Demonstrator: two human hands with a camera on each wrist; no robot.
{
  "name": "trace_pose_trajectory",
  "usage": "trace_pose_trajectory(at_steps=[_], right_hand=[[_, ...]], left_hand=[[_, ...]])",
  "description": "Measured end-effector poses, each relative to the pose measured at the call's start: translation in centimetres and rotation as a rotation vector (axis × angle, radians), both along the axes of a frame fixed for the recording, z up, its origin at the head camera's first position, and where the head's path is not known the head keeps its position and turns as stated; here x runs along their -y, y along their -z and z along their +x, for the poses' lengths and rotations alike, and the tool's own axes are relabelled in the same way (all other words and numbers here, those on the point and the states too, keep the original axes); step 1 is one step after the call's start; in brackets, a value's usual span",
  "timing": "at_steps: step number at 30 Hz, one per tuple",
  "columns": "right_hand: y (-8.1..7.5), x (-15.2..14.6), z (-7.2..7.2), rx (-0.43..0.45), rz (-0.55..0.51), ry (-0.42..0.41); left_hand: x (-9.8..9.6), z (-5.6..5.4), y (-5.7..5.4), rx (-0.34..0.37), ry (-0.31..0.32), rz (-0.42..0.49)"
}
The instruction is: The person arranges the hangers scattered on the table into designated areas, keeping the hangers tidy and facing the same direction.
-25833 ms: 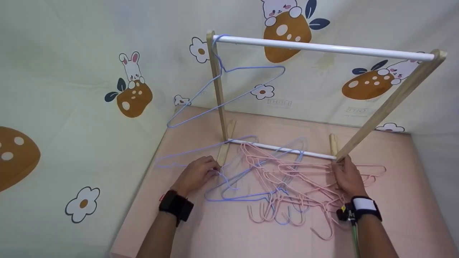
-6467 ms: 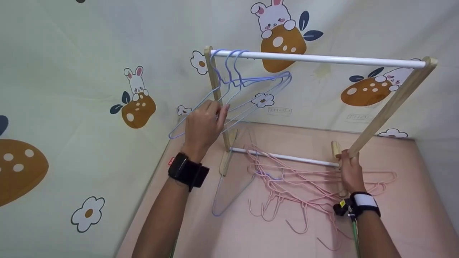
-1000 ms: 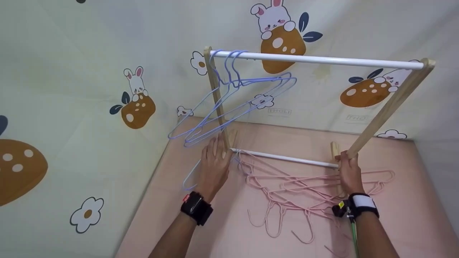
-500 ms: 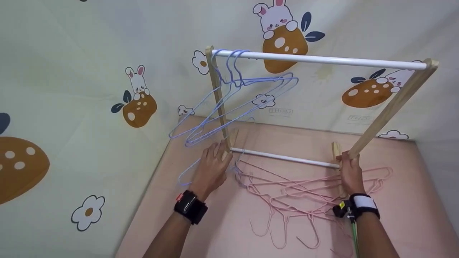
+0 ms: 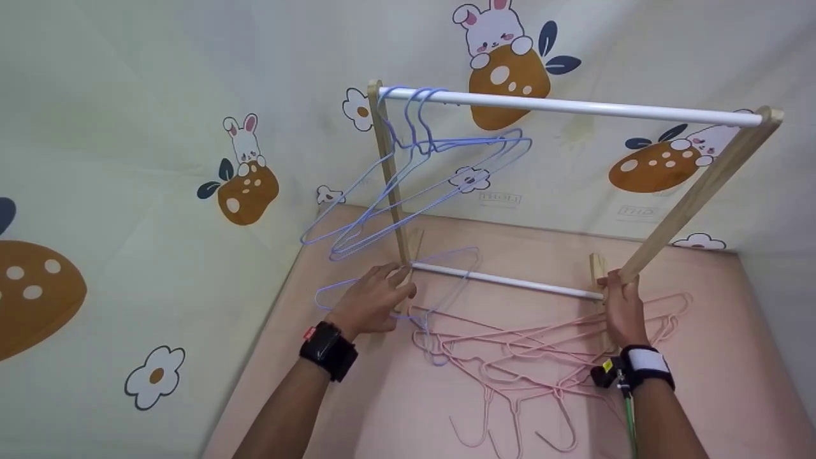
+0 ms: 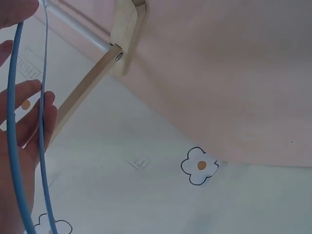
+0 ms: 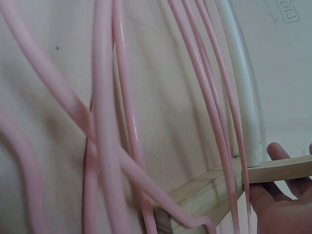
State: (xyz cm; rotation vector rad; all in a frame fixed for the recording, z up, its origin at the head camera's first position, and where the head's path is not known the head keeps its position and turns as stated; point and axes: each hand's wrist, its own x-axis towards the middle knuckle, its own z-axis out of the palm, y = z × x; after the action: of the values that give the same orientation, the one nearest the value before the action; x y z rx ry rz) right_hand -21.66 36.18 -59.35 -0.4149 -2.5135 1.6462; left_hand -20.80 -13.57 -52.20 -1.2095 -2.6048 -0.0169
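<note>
My left hand [image 5: 373, 299] holds a blue clothes hanger [image 5: 473, 268] low beside the rack's left foot; its hook reaches in among the pink hangers. In the left wrist view, two strands of blue hanger wire [image 6: 13, 122] cross in front of the fingers, and the thumb lies over one. My right hand [image 5: 625, 312] grips the wooden post [image 5: 701, 191] of the clothes rack at its lower right corner. Three blue hangers [image 5: 440, 143] hang at the left end of the white top bar [image 5: 574, 107]. Several pink hangers [image 5: 510, 350] lie tangled between my hands.
The rack's lower white bar [image 5: 503, 278] runs just behind the pink hangers. Patterned sheeting [image 5: 146, 191] rises behind and left of the pink surface [image 5: 382, 408]. Some pink hangers overlap the rack's right foot [image 7: 190, 200].
Since 25.8 s ago, the blue hangers on the bar have gone from one to three. Over the last second, the blue hanger in my left hand has tipped down, and the pink hangers have slid nearer me.
</note>
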Motion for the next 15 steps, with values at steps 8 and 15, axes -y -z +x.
trace_pose_trajectory(at_steps=[8,15], right_hand=[[-0.2,0.2,0.1,-0.010,-0.002,0.004],[-0.2,0.3,0.1,-0.004,0.005,0.012]], left_hand=[[0.1,-0.3,-1.4,-0.025,0.093,-0.140],[0.0,0.0,-2.8,-0.031,0.127,-0.187]])
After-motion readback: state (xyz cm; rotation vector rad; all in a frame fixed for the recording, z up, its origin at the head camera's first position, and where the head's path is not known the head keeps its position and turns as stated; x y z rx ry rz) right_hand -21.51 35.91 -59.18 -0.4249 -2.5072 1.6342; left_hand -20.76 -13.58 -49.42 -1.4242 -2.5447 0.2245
